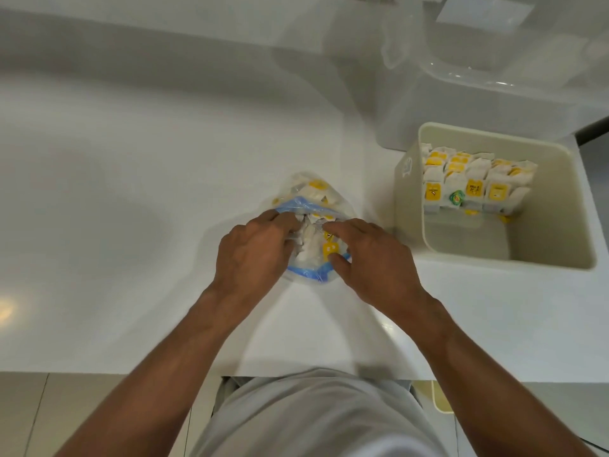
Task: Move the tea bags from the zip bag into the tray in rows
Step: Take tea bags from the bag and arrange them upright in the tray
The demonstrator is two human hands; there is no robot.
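Head view: a white counter point(131, 192) is seen, with a cream tray point(468, 240) at the right. Its far half is packed with upright tea bags point(474, 183) in rows, and its near half is bare. Just left of the tray, a clear zip bag point(306, 192) with a blue strip lies on the counter, with more tea bags inside. Its mouth is held open by the left hand point(250, 249), fingers curled over the edge. A yellow-tagged tea bag point(329, 250) appears pinched between thumb and forefinger of the right hand point(372, 255). The step is best done with the mouth held wide, only 1 tea bag lifted, and that one set upright against the nearest row.
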